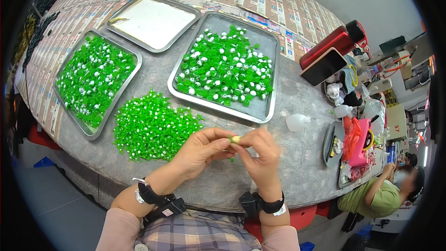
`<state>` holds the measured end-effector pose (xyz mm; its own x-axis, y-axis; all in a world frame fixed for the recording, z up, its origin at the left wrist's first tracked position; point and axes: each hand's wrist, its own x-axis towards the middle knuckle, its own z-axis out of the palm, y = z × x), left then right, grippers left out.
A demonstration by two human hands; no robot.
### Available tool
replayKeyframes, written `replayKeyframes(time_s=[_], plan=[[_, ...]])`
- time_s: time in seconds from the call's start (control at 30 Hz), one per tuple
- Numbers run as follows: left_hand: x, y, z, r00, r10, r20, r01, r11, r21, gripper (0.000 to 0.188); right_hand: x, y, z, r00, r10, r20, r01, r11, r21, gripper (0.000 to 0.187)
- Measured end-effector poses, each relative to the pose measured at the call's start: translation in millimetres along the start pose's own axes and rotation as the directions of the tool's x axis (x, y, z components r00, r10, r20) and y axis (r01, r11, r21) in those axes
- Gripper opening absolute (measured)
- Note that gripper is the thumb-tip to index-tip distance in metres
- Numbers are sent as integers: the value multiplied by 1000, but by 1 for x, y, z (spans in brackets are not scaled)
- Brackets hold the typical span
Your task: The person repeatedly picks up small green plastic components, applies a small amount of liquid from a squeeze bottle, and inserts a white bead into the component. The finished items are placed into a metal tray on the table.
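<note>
Close together over the table's near side, my two hands meet at a small green and pale-yellow piece point(235, 139). The fingertips of my left hand point(200, 152) pinch its green end. On its pale, rounded end, the thumb and fingers of my right hand point(261, 154) are closed. Just left of my hands lies a loose heap of small green pieces with white tips point(151, 125). Beyond them, a metal tray point(274, 72) holds green pieces with larger white balls. Another metal tray point(134, 67) at the left holds similar green-and-white pieces.
A white-bottomed tray point(155, 23) lies at the back. To the right are a red bottle point(325, 45), a phone point(324, 66), a white squeeze bottle point(297, 122) and a small dark tray point(331, 151). A person in a green shirt point(381, 200) sits farther right.
</note>
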<state>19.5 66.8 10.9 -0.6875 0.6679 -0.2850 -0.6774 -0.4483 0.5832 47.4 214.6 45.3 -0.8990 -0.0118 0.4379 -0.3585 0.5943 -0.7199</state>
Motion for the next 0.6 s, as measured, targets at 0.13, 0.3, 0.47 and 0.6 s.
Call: replayKeyframes(time_s=[0.13,0.3,0.47,0.6], plan=[[-1,3,-4,998,46,-46,-46,999,15,17,2,7,-13,991,-129,-46,127,990,-54,13],[-1,5,0,987,87,-136,-91,996,-25,18,-4,46,-82,627,152,-764,-203,979,28,37],[-2,5,2,987,76,-140,-79,997,-15,22,-29,113,-89,787,466,-405,-552,824,-124,55],[-2,6,1,989,78,-124,-83,996,-29,22,-16,103,-77,810,492,-320,-483,869,112,43]])
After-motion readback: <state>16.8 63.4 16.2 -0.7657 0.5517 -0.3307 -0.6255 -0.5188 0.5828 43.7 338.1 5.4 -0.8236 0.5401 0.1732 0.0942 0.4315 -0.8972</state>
